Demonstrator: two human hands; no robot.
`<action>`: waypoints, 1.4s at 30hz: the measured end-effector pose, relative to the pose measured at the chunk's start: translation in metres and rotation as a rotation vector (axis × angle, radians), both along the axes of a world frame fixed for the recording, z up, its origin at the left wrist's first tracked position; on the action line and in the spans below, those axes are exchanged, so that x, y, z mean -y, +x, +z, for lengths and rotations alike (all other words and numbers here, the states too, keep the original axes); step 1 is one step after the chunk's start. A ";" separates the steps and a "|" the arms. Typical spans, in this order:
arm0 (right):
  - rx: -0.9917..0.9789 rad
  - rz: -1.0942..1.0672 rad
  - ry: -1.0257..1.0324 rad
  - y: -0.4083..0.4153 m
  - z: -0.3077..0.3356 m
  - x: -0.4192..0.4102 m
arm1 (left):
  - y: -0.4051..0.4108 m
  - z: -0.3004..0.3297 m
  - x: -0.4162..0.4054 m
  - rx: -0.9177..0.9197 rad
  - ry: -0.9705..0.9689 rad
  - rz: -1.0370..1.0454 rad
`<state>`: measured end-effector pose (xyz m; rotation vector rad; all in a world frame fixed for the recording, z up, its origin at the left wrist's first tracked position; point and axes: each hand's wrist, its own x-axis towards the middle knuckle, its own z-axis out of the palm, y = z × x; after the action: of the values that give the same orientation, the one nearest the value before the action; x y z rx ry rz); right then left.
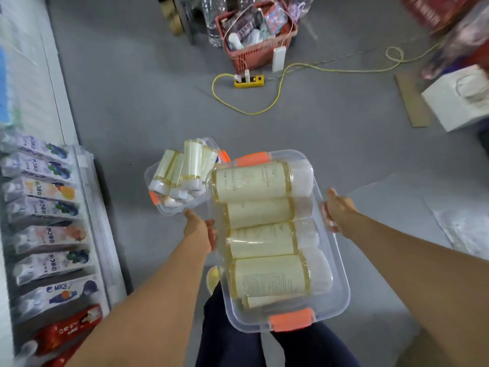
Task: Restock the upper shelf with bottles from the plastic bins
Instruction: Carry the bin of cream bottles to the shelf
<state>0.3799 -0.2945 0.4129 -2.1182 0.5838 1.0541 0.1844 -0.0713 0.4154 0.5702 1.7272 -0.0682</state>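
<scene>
A large clear plastic bin [341,274] with orange latches is held in front of me above the floor. Several big bottles [254,184] with cream labels and white caps lie on their sides in it. My right hand [337,207] grips the bin's right rim. My left hand [199,231] grips its left rim. A smaller clear bin [150,172] leans against the far left corner of the large one, touching my left fingers. It is packed with several small bottles [191,162] of the same kind.
A shelf [87,197] of boxed goods runs down the left edge. On the grey floor ahead lie a yellow power strip [248,81] with a looping cable, a red basket [258,53] of goods, a white box [457,99] and cardboard at right.
</scene>
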 end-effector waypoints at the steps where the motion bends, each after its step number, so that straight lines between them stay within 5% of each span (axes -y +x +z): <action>1: 0.017 0.005 -0.007 0.009 0.006 -0.004 | 0.009 0.008 -0.002 0.002 -0.006 0.003; 16: 0.075 0.033 -0.089 0.166 0.048 -0.151 | 0.150 0.038 -0.127 0.081 -0.049 0.115; 42: 0.183 0.731 0.110 0.487 0.086 -0.580 | 0.391 0.100 -0.401 0.046 0.069 0.666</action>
<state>0.8669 0.2851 0.4984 -2.3415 -0.3693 1.2023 0.5752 0.3293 0.5150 0.0243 1.7992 0.4724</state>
